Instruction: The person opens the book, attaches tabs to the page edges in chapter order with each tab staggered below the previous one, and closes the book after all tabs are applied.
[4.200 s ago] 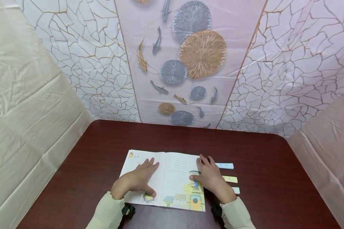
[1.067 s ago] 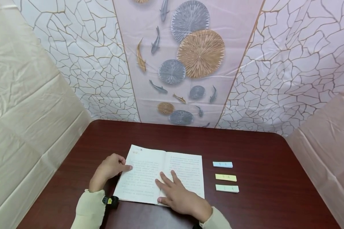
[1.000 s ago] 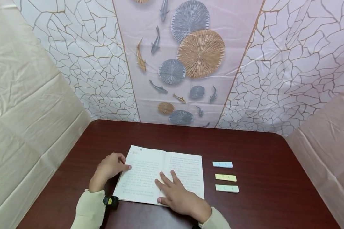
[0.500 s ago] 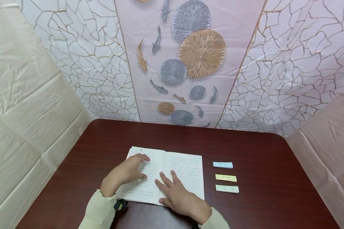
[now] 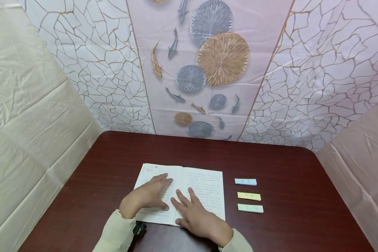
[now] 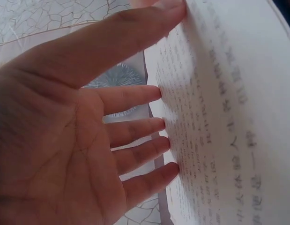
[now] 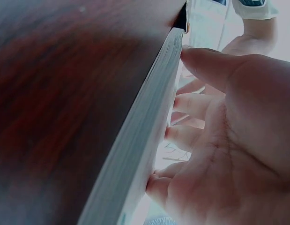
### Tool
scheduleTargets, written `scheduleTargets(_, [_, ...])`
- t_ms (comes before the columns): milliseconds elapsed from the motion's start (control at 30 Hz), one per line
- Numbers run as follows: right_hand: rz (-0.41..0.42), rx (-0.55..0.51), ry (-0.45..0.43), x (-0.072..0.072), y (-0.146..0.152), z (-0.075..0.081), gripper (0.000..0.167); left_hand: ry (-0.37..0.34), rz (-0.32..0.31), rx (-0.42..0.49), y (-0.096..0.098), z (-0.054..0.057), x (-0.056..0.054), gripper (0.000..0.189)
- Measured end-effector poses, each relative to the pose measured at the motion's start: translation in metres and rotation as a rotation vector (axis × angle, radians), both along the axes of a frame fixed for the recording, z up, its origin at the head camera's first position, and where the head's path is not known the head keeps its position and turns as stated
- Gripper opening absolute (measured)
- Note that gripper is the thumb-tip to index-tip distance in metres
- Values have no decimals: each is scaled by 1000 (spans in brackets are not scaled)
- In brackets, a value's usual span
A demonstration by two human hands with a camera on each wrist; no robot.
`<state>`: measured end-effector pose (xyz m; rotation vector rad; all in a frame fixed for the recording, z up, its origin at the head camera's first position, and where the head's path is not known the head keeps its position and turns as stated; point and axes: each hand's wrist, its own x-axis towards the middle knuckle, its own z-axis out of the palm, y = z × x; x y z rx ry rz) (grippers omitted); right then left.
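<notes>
An open book (image 5: 204,178) lies flat on the table, both pages covered in lines of print. On its left page my left hand (image 5: 148,194) rests with fingers spread; in the left wrist view the fingertips (image 6: 156,93) touch the printed paper. My right hand (image 5: 198,217) lies across the lower right page near the fold, its fingers spread and fairly straight. From the right wrist view, the fingertips (image 7: 175,133) press on the page above the book's thick edge (image 7: 135,131). Neither hand grips anything.
Right of the book, three sticky-note strips lie in a column: a blue strip (image 5: 245,181), a yellow strip (image 5: 249,196) and a pale green strip (image 5: 250,208). The dark red table (image 5: 286,175) ends at a patterned cloth backdrop (image 5: 208,105).
My left hand has moved from the book's left edge onto the left page. Since the earliest frame, a picture spread has given way to pages of print, and my right hand has shifted toward the fold.
</notes>
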<state>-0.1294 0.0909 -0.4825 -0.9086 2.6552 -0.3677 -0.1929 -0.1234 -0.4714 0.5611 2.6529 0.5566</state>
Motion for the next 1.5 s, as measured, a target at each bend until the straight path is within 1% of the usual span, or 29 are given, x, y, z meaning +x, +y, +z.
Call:
scheduleTargets(167, [-16,-10,-31,1,0,0,67,-45,31,6,2,0,2,97])
scheduleTargets(300, [5,-15,-30,0,4,3,67,-56,46,18,2,-1,2,97])
scheduleTargets(367, [5,-28,-45,-2,9,7,67,-60,52,26,3,-2,2,97])
scheduleTargets(433, [-16,-44,-55,-3,18,13,67,-65,52,35,3,-3,1,97])
scheduleTargets(500, [-70,-61,-66,-7,27,21,68,-74,53,48,4,-4,0,97])
scheduleTargets(600, [-183,-76,-60,-18,43,27,69,-79,55,60,6,-5,-2,98])
scheduleTargets(667, [-267,-91,-63,-27,53,25,71,-81,64,66,7,-4,-2,99])
scheduleTargets(767, [-369,-89,-54,-39,67,18,77,-81,73,66,7,-5,-2,99])
scheduleTargets(867, [-435,-76,-27,-48,78,13,87,-81,76,69,6,-5,-1,99])
scheduleTargets(933, [-462,-54,-5,-52,83,10,94,-78,77,70,5,-5,-1,99])
scheduleTargets(1033, [-485,-28,4,-57,90,6,104,-75,78,76,4,-5,-1,98])
scheduleTargets(1167, [-484,7,-10,-60,95,3,112,-73,74,82,4,-4,-1,98])
scheduleTargets(1333, [-473,37,-25,-61,98,0,116,-66,54,79,4,-3,-2,98])
scheduleTargets(1500, [-477,33,-42,-62,96,-1,115,-64,56,91,3,-2,-2,98])
